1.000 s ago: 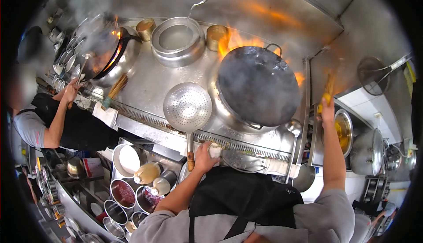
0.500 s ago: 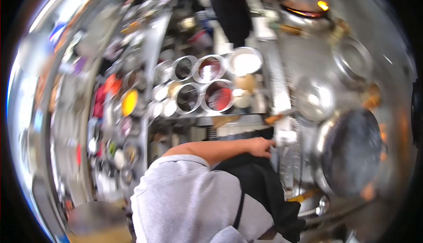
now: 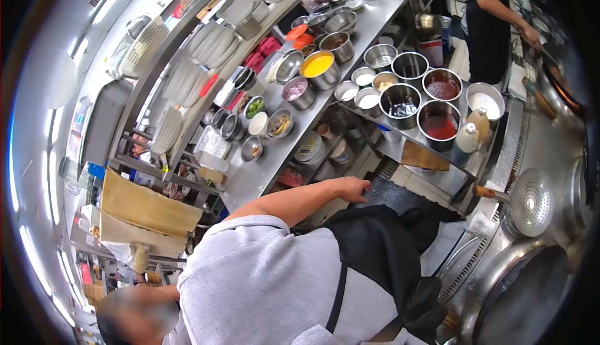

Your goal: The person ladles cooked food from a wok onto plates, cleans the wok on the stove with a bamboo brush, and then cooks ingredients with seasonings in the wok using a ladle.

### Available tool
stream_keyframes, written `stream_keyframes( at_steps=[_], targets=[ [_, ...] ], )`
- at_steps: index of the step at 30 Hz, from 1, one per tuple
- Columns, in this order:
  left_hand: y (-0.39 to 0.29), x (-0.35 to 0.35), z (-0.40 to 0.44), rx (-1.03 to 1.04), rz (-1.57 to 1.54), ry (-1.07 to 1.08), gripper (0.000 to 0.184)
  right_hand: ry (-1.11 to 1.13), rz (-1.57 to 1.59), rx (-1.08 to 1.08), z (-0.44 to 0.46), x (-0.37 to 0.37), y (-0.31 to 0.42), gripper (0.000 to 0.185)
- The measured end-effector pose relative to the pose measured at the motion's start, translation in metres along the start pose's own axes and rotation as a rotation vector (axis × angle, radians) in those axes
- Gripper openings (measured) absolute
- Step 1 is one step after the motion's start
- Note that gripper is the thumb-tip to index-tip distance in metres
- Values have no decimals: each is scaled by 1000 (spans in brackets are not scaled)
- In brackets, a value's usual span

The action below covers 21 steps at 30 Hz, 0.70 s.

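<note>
My left hand (image 3: 354, 189) hangs above the dark floor (image 3: 400, 196), with its fingers curled in and nothing visible in them. It touches nothing that I can make out. My left arm reaches out from a grey sleeve, beside the black apron (image 3: 369, 239). My right hand is out of view. Nearest beyond the left hand is a low stand with metal pots, among them a pot of red liquid (image 3: 439, 120) and a pot of dark liquid (image 3: 400, 105). Two squeeze bottles (image 3: 465, 140) stand at the corner of that stand.
A long steel counter (image 3: 262, 173) holds several bowls and a pot of yellow liquid (image 3: 317, 64). At the right, a perforated strainer (image 3: 531, 202) and a large wok (image 3: 525, 301) lie on the stove. A co-worker (image 3: 490, 26) stands at the top right; another person (image 3: 134, 314) is at lower left.
The view has swung left, away from the stove, and sharpened. The pots and stove now sit farther right, and more of the counter and shelves shows. My left hand has moved away from the stove edge.
</note>
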<state>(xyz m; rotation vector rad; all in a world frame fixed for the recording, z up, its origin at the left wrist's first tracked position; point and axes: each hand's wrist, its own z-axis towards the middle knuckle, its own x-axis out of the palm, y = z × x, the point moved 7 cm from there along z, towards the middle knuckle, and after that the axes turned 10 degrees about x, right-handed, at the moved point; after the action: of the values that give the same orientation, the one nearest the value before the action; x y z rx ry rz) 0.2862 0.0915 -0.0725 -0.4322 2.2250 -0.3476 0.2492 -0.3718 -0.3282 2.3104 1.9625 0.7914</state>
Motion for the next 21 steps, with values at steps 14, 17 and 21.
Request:
stream_keyframes(
  at_steps=[14, 17, 21],
  targets=[
    [202, -20, -85, -318, -173, -113, 53, -13, 371, 81, 73, 25, -75, 39],
    [234, -48, -95, -372, -323, -161, 48, -35, 390, 39, 90, 43, -49, 38],
    [336, -103, -128, -418, -499, -427, 52, -105, 429, -11, 95, 71, -34, 37]
  ],
)
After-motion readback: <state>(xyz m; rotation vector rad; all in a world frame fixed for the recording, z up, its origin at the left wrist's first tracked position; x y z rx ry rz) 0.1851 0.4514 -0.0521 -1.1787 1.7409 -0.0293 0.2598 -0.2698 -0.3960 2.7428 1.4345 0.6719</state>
